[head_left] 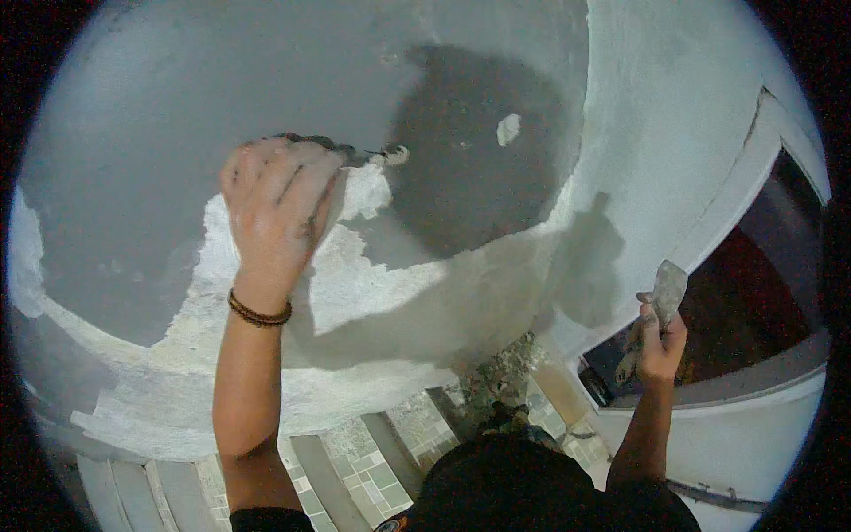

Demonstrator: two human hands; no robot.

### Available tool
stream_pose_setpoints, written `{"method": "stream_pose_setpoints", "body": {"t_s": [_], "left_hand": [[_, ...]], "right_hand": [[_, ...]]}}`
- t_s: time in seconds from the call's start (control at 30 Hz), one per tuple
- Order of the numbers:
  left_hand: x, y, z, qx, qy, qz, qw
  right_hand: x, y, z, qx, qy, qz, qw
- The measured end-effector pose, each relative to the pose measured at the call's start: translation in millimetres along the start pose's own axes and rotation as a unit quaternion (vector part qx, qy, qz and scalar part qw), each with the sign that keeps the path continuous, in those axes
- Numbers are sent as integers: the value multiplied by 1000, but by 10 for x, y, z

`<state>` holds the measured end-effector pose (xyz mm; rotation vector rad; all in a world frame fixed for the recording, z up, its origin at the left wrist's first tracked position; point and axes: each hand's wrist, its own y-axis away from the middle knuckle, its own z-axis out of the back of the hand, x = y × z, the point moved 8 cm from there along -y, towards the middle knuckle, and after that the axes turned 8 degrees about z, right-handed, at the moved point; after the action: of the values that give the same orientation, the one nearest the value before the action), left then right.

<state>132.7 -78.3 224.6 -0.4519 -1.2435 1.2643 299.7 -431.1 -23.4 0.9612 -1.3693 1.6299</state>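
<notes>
The left grip (pixel 277 199) is wrapped around a dark tool (pixel 324 143) that it mostly hides, the tip at the grey wall (pixel 266 71) just right of the grip. A white patch (pixel 350 297) shows below. The right grip (pixel 660 348) clamps a grey scraper (pixel 670 288), its blade above the grip.

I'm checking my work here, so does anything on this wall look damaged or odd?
Yes: the wall looks patchy. White meets grey along a ragged, chipped-looking edge on both sides of the left hand, and a lone white patch sits within the grey, up to its right.
</notes>
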Motion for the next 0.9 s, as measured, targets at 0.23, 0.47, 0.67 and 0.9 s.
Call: {"method": "stream_pose_setpoints", "body": {"t_s": [0.23, 0.47, 0.67, 0.9], "left_hand": [[-5, 27, 8, -15, 6, 65, 998], [-24, 203, -12, -47, -46, 129, 989], [85, 409, -5, -44, -49, 184, 981], [63, 560, 70, -30, -64, 196, 978]], "right_hand": [[-4, -133, -552, 74, -75, -29, 994], [-43, -341, -906, 120, -81, 8, 989], [-168, -466, -1147, 161, -61, 21, 985], [-68, -542, -1502, 224, -67, 70, 970]]}}
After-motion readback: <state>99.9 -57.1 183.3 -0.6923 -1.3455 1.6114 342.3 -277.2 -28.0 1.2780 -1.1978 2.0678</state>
